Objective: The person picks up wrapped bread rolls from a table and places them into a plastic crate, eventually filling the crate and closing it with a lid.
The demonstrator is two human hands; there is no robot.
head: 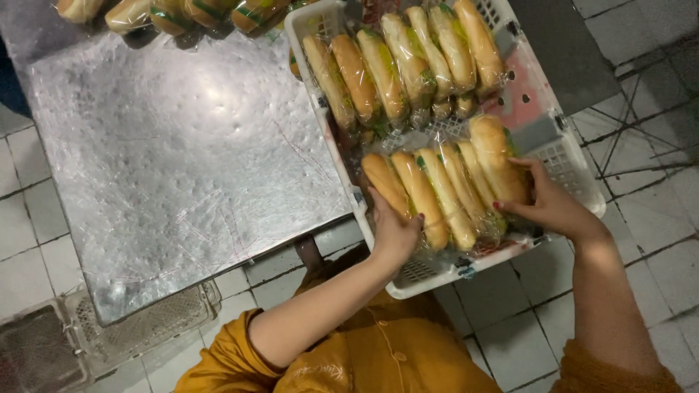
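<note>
A white plastic crate (561,156) holds two rows of wrapped long sandwich rolls. The near row of rolls (444,193) lies between my hands. My left hand (393,229) presses against the leftmost roll of that row, fingers curled on it. My right hand (550,207) cups the rightmost roll (495,153) from the other side. The far row of rolls (408,62) fills the crate's upper part. My sleeves are mustard yellow.
The crate rests partly on a steel table (175,160) covered with clear film. More wrapped rolls (175,13) lie along the table's far edge. A white tiled floor (510,335) and a perforated tray (138,327) lie below.
</note>
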